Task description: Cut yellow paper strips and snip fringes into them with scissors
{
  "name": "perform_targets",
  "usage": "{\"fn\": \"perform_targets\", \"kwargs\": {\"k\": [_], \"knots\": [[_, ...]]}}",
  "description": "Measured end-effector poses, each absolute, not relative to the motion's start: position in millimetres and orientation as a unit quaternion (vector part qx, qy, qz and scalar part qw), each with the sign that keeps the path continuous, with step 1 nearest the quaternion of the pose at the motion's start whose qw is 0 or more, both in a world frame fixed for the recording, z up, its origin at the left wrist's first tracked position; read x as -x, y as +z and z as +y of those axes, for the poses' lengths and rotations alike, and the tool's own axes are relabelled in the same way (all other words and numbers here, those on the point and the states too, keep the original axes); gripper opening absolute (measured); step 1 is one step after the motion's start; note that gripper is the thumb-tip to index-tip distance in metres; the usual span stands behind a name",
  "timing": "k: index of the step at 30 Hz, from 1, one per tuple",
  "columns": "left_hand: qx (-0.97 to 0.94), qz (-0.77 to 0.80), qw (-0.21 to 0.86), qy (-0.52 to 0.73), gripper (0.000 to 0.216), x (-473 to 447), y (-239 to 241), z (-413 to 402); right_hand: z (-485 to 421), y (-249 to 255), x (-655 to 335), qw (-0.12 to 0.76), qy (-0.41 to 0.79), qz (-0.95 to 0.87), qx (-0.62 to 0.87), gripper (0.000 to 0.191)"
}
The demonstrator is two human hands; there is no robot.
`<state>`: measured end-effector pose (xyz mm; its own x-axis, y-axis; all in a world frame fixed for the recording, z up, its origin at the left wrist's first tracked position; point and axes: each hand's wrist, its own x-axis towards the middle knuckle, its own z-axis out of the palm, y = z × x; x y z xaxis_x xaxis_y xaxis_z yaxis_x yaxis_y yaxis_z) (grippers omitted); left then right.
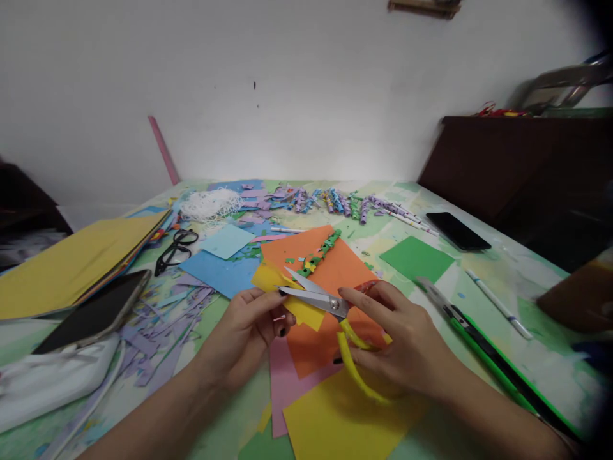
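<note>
My right hand (400, 338) grips yellow-handled scissors (335, 313), blades parted and pointing left into a small yellow paper piece (306, 310). My left hand (246, 329) pinches that yellow piece by its left edge, fingers closed on it. Both hands hover over an orange sheet (330, 268) that carries a green and yellow paper strip (320, 253). A pink sheet (282, 380) and a large yellow sheet (345, 418) lie beneath, near the front edge.
Blue sheets (218, 268), a green square (416, 257), black eyeglasses (175, 249), a phone (457, 230) at right, another phone (96, 313) at left, a stack of coloured sheets (71, 265), rolled paper pieces (335, 201) at the back, a green-and-black cutter (483, 345), a white pen (498, 303), purple scraps (163, 326).
</note>
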<state>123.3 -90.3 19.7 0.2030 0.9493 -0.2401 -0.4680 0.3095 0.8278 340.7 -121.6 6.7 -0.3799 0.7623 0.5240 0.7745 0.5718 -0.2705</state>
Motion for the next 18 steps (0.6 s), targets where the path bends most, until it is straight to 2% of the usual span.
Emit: {"fn": "perform_targets", "kwargs": {"k": [18], "knots": [[-0.333, 0.366, 0.714, 0.495, 0.012, -121.2, 14.5, -88.4, -123.1, 5.0, -340.9, 0.330, -0.008, -0.831, 0.448, 0.047]]}}
